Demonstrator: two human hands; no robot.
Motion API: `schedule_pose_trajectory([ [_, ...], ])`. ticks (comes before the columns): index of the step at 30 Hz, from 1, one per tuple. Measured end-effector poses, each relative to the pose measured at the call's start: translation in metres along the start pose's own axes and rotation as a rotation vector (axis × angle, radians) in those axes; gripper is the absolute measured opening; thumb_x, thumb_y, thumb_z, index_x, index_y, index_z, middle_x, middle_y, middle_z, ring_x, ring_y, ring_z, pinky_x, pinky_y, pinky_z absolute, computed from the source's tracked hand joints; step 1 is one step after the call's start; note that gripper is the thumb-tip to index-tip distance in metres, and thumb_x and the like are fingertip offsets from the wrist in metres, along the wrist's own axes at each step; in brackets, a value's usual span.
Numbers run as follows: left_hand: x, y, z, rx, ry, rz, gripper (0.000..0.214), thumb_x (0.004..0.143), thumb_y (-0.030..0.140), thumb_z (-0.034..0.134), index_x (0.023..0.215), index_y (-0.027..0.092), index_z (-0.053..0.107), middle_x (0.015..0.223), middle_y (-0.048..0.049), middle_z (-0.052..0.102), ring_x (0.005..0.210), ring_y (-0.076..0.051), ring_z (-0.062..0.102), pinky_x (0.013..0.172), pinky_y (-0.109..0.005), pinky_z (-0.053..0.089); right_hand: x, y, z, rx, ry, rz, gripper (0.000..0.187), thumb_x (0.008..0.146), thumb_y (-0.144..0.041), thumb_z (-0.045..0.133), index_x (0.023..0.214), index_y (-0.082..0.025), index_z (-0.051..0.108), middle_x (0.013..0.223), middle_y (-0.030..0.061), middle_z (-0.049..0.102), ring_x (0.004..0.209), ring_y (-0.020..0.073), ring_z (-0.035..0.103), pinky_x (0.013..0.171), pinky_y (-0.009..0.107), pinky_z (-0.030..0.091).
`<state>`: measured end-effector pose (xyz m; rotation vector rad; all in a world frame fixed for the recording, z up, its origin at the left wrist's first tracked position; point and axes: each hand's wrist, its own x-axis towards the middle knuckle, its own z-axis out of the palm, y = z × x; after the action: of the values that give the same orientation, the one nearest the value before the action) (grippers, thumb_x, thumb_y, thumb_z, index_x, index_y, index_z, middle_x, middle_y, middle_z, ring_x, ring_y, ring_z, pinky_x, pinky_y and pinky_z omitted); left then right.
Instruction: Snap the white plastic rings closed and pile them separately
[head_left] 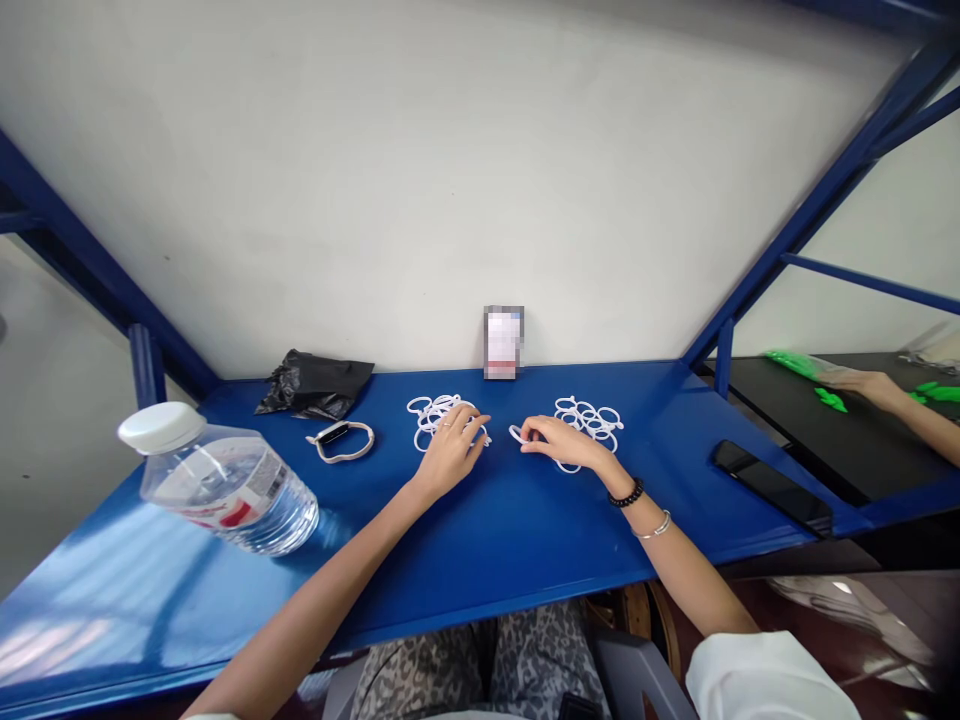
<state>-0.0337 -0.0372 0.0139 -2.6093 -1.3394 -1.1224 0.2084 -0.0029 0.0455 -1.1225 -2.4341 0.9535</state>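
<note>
Two loose heaps of thin white rings lie on the blue table. My left hand (452,440) is over the left heap of rings (427,412), palm down, fingers apart, covering some of them. Whether its fingertips touch the rings I cannot tell. Between the fingertips of my right hand (562,438) is a single white ring (516,434), held at its right side toward the middle of the table. The right heap of rings (600,420) lies just behind and beside this hand, partly hidden by it.
On the left of the table (480,550) are a large water bottle (232,490), a beige-strapped wristwatch (343,440) and a black plastic bag (319,385). A blurred phone-like object (503,343) leans on the wall. A black phone (772,485) lies right. Another person's hand (862,388) is near green pieces.
</note>
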Motion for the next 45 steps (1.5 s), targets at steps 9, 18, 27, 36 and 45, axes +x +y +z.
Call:
schedule_pose_trajectory([
  [9,-0.002,0.025,0.003,-0.638,-0.195,-0.223,0.027,0.096,0.042,0.045,0.099,0.018,0.056,0.091,-0.0060,0.064,0.086,-0.018,0.059,0.081,-0.033,0.047,0.002,-0.026,0.018,0.255,-0.102,-0.034,0.037,0.091,-0.053,0.050,0.087,-0.018,0.059,0.077,0.0004,0.060,0.064,0.0118,0.050,0.060,0.025,0.038],
  [18,0.003,0.028,-0.003,-0.783,-0.413,-0.267,0.053,0.092,0.058,0.041,0.064,0.016,0.056,0.068,-0.0032,0.058,0.072,-0.015,0.053,0.070,-0.028,0.042,0.003,-0.030,0.030,0.459,-0.049,-0.007,0.058,0.089,-0.070,0.036,0.070,-0.018,0.053,0.064,-0.0016,0.049,0.055,0.0102,0.041,0.055,0.026,0.033],
  [27,0.004,0.034,-0.011,-1.240,-0.404,-0.362,0.060,0.084,0.066,0.051,0.050,0.018,0.037,0.058,0.0004,0.038,0.066,-0.014,0.045,0.068,-0.030,0.039,0.006,-0.035,0.045,0.909,0.003,-0.077,0.066,0.084,-0.071,0.047,0.046,-0.022,0.026,0.048,-0.0056,0.022,0.051,0.0103,0.025,0.062,0.031,0.038],
  [36,0.005,0.011,-0.009,-0.869,-0.204,-0.372,0.052,0.092,0.057,0.043,0.062,0.016,0.053,0.062,-0.0014,0.050,0.062,-0.013,0.045,0.064,-0.028,0.038,0.011,-0.026,0.035,0.839,0.115,0.010,0.044,0.090,-0.058,0.047,0.088,-0.018,0.066,0.086,0.0054,0.061,0.070,0.0145,0.052,0.071,0.031,0.044],
  [45,0.004,-0.023,-0.005,0.262,0.028,-0.012,0.030,0.097,0.027,0.043,0.079,0.016,0.064,0.087,-0.0126,0.064,0.104,-0.029,0.054,0.085,-0.041,0.047,0.004,0.026,-0.021,-0.513,0.589,0.383,0.026,0.093,-0.028,0.046,0.103,-0.016,0.066,0.114,0.0138,0.063,0.110,0.0305,0.051,0.092,0.045,0.039],
])
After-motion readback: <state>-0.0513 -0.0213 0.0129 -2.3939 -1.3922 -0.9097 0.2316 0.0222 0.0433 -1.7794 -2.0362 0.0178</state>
